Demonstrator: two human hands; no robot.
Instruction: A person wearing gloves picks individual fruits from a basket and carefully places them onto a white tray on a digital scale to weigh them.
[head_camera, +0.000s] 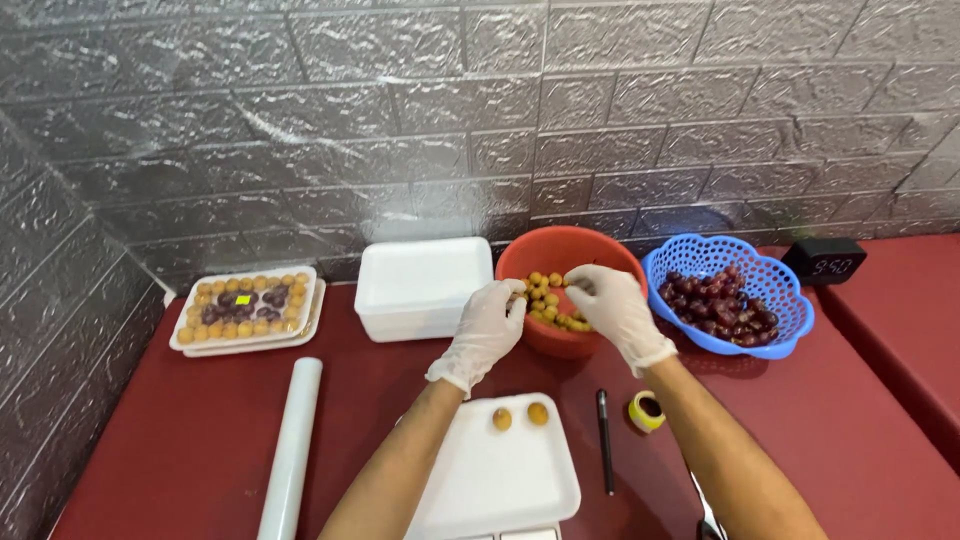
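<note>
Both my hands wear thin white gloves and reach over an orange bowl (573, 247) filled with several small yellow-brown round fruits (546, 296). My left hand (484, 328) rests at the bowl's left rim with its fingertips among the fruits. My right hand (612, 308) hovers over the bowl's right side, its thumb and fingers pinching one small fruit. Close to me lies a white foam tray (495, 476) with two of the same fruits (520, 415) near its far edge.
A blue plastic basket (771, 273) of dark red grapes sits right of the bowl. White foam containers (418, 285) stand left of it, a filled tray (245, 306) further left. A film roll (293, 446), pen (604, 439), tape roll (646, 410) and small clock (826, 261) lie on the red table.
</note>
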